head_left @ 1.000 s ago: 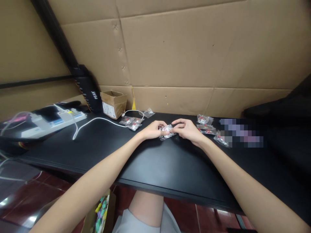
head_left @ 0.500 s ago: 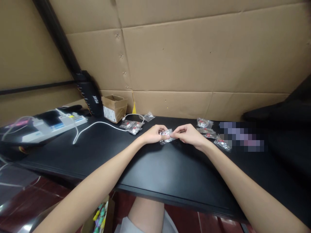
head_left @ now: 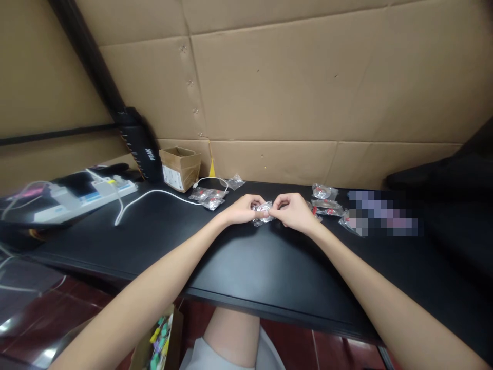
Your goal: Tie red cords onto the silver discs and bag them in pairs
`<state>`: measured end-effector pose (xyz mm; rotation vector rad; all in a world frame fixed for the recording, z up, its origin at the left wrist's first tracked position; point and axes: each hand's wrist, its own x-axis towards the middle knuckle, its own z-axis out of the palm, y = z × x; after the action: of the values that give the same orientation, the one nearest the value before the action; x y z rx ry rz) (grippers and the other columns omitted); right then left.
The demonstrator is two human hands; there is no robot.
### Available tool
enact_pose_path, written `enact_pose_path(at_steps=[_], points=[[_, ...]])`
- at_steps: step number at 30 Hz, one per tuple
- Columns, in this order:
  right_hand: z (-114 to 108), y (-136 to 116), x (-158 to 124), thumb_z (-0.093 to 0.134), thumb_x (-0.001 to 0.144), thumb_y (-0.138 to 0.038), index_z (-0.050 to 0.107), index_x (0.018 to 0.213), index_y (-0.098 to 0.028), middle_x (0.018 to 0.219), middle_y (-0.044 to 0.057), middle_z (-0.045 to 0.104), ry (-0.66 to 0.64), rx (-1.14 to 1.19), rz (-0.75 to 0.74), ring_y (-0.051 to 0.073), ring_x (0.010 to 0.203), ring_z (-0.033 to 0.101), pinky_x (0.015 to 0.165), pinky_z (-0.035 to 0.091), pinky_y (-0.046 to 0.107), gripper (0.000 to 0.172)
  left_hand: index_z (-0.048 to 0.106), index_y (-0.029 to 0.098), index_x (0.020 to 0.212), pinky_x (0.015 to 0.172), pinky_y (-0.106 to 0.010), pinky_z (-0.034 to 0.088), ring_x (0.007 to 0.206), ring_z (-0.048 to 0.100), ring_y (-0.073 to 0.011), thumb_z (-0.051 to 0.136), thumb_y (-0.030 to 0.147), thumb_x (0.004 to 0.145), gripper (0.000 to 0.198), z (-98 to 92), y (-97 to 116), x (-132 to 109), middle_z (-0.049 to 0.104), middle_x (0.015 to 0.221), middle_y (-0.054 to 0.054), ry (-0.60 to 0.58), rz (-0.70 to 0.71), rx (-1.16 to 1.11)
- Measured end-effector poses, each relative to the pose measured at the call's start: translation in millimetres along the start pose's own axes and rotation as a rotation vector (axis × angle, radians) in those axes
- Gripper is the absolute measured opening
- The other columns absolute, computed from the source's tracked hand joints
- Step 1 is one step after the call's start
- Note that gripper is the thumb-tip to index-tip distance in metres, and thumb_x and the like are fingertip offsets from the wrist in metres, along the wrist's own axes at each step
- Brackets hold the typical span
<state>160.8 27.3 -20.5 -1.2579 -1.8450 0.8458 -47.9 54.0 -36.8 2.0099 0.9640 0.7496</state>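
A small clear plastic packet (head_left: 262,215) is held above the middle of the black table. My left hand (head_left: 246,209) pinches its left part between thumb and fingers. At its right edge, my right hand (head_left: 293,211) has thumb and fingertips pinched together on the plastic. Several clear packets with red marks (head_left: 326,207) lie to the right of my right hand. More packets (head_left: 209,196) are grouped to the left, beside a white cable, and a crumpled clear bag (head_left: 235,181) rests behind them.
A small cardboard box (head_left: 180,169), a black bottle (head_left: 144,154) and a white power strip (head_left: 84,200) with cables stand at the left. Cardboard panels rise behind the table (head_left: 246,277). Below its edge sits a box of colourful items (head_left: 159,341).
My right hand has shifted slightly left, and more of the packets at the right show. The view has tilted a little. Both hands keep their hold on the packet.
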Motion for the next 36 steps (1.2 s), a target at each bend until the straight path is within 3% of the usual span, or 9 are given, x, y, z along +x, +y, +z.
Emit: enact_pose_path(at_steps=[20, 31, 36], points=[[1, 13, 6, 0.072, 0.073, -0.030, 0.064, 0.068, -0.017, 0.058, 0.000, 0.061, -0.028, 0.014, -0.065, 0.010, 0.046, 0.052, 0.044, 0.034, 0.021, 0.016, 0.071, 0.014, 0.099, 0.080, -0.028, 0.048, 0.088, 0.066, -0.0195, 0.077, 0.035, 0.080, 0.030, 0.5, 3, 0, 0.073, 0.096, -0.006, -0.004, -0.006, -0.004], [-11, 9, 2, 0.074, 0.078, -0.032, 0.068, 0.072, -0.016, 0.060, 0.003, 0.066, -0.068, -0.021, -0.034, 0.011, 0.043, 0.057, 0.042, 0.038, 0.019, 0.018, 0.072, 0.014, 0.098, 0.079, -0.028, 0.048, 0.087, 0.066, -0.0197, 0.078, 0.037, 0.080, 0.030, 0.0, 6, -2, 0.074, 0.095, -0.007, 0.017, 0.001, 0.049], [-14, 6, 1, 0.076, 0.079, -0.035, 0.069, 0.074, -0.017, 0.056, 0.003, 0.065, -0.089, -0.020, 0.026, 0.010, 0.041, 0.053, 0.036, 0.033, 0.018, 0.020, 0.072, 0.014, 0.098, 0.080, -0.028, 0.047, 0.088, 0.066, -0.0199, 0.077, 0.037, 0.081, 0.029, 0.7, 6, -2, 0.074, 0.095, -0.007, 0.021, -0.007, 0.053]])
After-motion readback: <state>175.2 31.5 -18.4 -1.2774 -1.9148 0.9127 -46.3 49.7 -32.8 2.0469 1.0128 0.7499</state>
